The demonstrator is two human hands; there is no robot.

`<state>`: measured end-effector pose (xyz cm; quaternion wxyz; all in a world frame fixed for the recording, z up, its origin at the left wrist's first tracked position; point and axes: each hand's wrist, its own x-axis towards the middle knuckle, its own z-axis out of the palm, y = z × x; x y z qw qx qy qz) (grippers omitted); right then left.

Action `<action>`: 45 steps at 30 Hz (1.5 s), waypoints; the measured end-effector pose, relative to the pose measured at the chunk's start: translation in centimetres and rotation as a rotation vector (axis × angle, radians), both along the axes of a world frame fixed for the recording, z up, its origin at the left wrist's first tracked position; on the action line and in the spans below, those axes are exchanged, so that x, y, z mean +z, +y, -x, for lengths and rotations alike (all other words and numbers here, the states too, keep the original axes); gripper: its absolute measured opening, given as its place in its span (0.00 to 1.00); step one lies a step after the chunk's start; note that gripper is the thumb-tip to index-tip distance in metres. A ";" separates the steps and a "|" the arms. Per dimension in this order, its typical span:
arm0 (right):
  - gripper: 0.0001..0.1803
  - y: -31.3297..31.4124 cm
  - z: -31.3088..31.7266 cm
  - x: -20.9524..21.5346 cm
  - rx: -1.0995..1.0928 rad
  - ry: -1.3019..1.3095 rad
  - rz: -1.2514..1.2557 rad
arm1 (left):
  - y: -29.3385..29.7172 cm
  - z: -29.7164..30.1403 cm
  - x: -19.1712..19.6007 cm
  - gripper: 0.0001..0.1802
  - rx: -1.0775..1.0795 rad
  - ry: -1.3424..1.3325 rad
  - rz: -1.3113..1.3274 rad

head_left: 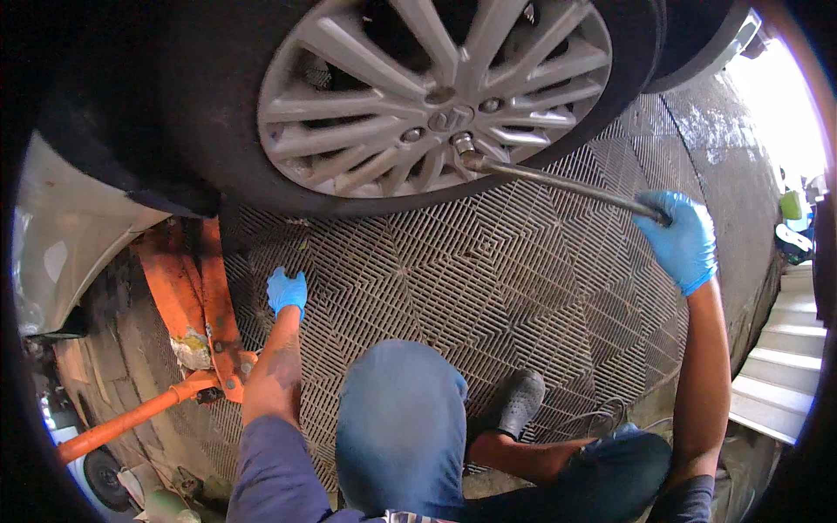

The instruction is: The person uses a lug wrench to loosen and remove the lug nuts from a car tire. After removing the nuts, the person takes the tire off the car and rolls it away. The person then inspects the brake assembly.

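Observation:
In a blue glove, my right hand (680,237) is wrapped round the end of a long steel lug wrench (571,180). The socket end of the wrench sits on a lug nut just below the centre cap of a silver alloy wheel (366,113). A black tire (218,131) surrounds the wheel. My left hand (287,291), gloved in blue too, is held over the floor below the tire, fingers loosely bent and apart, with nothing visible in it. Other lug nuts (412,135) show in the hub.
An orange floor jack (187,279) stands left of my left arm, its handle (131,417) reaching toward the lower left. Grey slatted mats (488,288) cover the floor. My knee (401,418) and grey shoe (523,403) are in front. White ridged panels (780,357) lie at the right.

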<state>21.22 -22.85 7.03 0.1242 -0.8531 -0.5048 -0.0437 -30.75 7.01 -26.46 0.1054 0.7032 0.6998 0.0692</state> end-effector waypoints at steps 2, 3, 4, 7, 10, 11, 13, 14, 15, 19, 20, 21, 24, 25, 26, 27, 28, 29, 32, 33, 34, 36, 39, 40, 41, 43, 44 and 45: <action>0.13 1.1 1.0 3.5 0.076 -0.134 0.015 | 1.7 -3.0 3.7 0.15 -0.088 -0.219 0.162; 0.13 1.2 1.5 5.2 0.094 -0.214 0.027 | 0.6 -7.9 9.6 0.18 -0.218 -0.409 0.254; 0.09 1.3 3.0 6.5 0.114 -0.295 0.108 | -0.6 -10.1 12.9 0.20 -0.330 -0.648 0.232; 0.07 1.1 7.5 7.6 0.022 -0.369 0.347 | -5.1 -17.2 22.8 0.21 -0.479 -1.175 0.660; 0.07 0.6 11.6 7.3 -0.041 -0.115 0.493 | -11.8 -22.9 26.6 0.25 -0.387 -1.374 0.950; 0.07 0.1 12.4 6.3 -0.068 -0.062 0.510 | -14.5 -24.9 26.5 0.25 -0.374 -1.456 1.060; 0.08 -0.5 13.8 3.7 -0.134 0.054 0.468 | -18.6 -27.7 29.2 0.22 -0.065 -1.530 1.315; 0.13 -0.6 14.6 2.5 -0.171 0.142 0.438 | -20.0 -29.6 28.5 0.21 0.059 -1.690 1.423; 0.19 -1.0 15.7 1.1 -0.209 0.242 0.414 | -21.1 -31.0 27.0 0.19 0.207 -1.832 1.534; 0.42 -3.0 19.5 -1.9 -0.030 0.652 0.031 | -21.6 -31.7 27.2 0.13 0.676 -1.590 1.211; 0.41 -4.1 20.0 -2.5 -0.089 0.795 0.021 | -21.2 -31.2 26.3 0.14 0.644 -1.585 1.253; 0.41 -4.8 20.9 -3.0 -0.152 0.948 0.007 | -20.6 -30.3 25.0 0.14 0.613 -1.566 1.292; 0.32 -6.9 21.3 -3.9 -0.339 1.961 -0.209 | -18.3 -28.8 24.1 0.33 0.406 -1.844 1.913; 0.32 -7.6 20.6 -3.7 -0.345 2.294 -0.209 | -18.0 -28.9 23.7 0.36 0.290 -1.980 2.148; 0.35 -7.9 20.4 -3.6 -0.217 2.412 -0.287 | -18.0 -29.0 23.1 0.37 0.187 -2.119 2.289; 0.33 -8.2 19.9 -3.7 -0.342 2.614 -0.444 | -18.1 -29.6 23.2 0.37 0.175 -2.121 2.276; 0.31 -8.3 19.5 -3.8 -0.348 2.648 -0.443 | -18.2 -30.1 23.3 0.37 0.163 -2.118 2.267; 0.30 -8.5 19.2 -4.0 -0.355 2.681 -0.450 | -18.3 -30.5 23.4 0.37 0.149 -2.109 2.265; 0.25 -9.6 20.8 -8.9 -0.208 0.617 -0.188 | -21.2 -32.6 23.7 0.20 0.375 -1.646 1.476; 0.25 -7.6 21.8 -5.2 -0.344 0.436 0.050 | -21.9 -32.8 23.8 0.18 0.416 -1.529 1.238; 0.26 -7.5 22.0 -6.4 -0.368 0.316 0.045 | -22.5 -32.7 25.1 0.17 0.304 -1.465 1.080; 0.26 -7.1 21.9 -6.7 -0.340 0.342 0.064 | -22.9 -31.9 24.9 0.20 0.354 -1.553 1.052; 0.24 -7.4 20.5 -5.8 -0.401 1.474 -0.047 | -20.1 -30.9 23.1 0.30 0.291 -1.676 1.570; 0.25 -8.0 20.4 -5.0 -0.424 1.803 -0.131 | -19.3 -30.3 22.7 0.31 0.220 -1.869 1.839; 0.27 -8.8 20.1 -4.3 -0.431 2.127 -0.225 | -18.9 -30.4 22.7 0.33 0.133 -2.046 2.126; 0.29 -10.2 20.8 -5.0 -0.231 2.750 -0.550 | -19.8 -30.8 23.3 0.33 0.200 -2.098 2.181; 0.29 -10.4 20.3 -5.5 -0.174 2.699 -0.535 | -19.9 -31.3 23.7 0.34 0.193 -2.082 2.150; 0.28 -10.3 19.7 -6.0 -0.128 2.652 -0.514 | -20.1 -31.4 23.8 0.34 0.198 -2.068 2.117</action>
